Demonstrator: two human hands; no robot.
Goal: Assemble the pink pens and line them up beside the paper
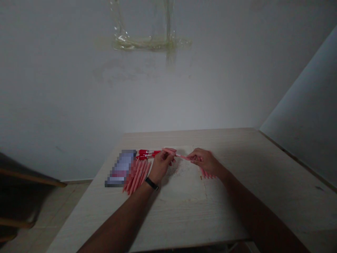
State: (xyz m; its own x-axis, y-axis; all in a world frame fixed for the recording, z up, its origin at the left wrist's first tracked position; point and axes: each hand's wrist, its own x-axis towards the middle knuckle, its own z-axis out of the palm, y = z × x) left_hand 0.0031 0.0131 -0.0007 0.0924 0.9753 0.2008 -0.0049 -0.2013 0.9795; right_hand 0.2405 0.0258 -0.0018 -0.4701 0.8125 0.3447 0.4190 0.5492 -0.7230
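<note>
Gripping a pink pen between them, the left hand clenches its near end while the right hand pinches the far end, both above a white sheet on the table. More pink pens lie fanned just beside the left hand, with red-tipped pens above them and a blurred package alongside.
</note>
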